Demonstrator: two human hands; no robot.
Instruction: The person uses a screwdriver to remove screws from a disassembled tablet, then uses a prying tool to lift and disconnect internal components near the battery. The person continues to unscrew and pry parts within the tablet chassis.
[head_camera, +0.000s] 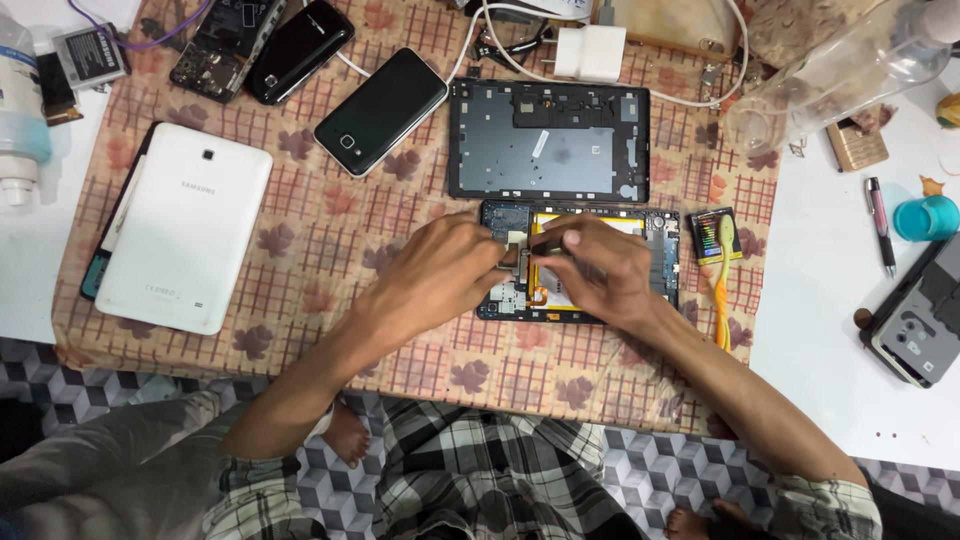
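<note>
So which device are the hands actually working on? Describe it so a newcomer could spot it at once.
On the leaf-patterned cloth, look just below the detached dark grey back cover. There lies the opened tablet, under the left hand and right hand. Unlike the closed white tablet, it shows bare circuit boards and a yellow-edged battery.

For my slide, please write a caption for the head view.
Both hands, left hand and right hand, work inside an opened tablet.

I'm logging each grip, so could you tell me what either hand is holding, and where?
The right hand pinches a slim dark tool near its tip over the opened tablet; the left hand rests on it.
</note>
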